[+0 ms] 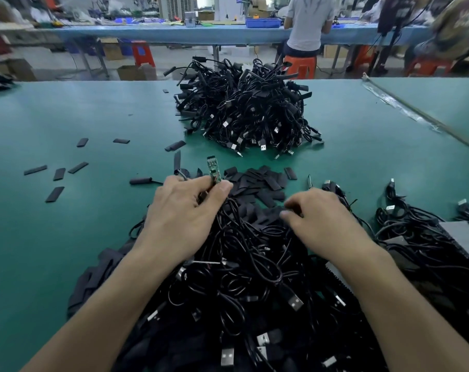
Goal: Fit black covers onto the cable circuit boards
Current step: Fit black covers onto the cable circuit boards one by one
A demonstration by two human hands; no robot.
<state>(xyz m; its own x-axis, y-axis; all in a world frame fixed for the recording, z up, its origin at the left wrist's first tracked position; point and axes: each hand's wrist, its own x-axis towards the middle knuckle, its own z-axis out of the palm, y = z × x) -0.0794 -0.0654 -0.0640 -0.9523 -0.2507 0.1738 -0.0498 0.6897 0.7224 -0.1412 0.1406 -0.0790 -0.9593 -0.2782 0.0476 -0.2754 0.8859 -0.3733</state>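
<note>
My left hand (183,208) pinches the base of a small green circuit board (213,168) on the end of a black cable, and the board points up and away from me. My right hand (320,213) reaches into the loose black covers (260,183) lying just beyond the hands, its fingertips curled down among them; whether it grips one is hidden. A tangle of black USB cables (244,277) fills the near table beneath both forearms.
A tall pile of cables with covers fitted (244,108) stands mid-table on the green mat (67,224). Stray black covers (58,173) lie scattered at left. More cables and a grey tray (459,237) sit at right. A seated person (307,25) works at the far bench.
</note>
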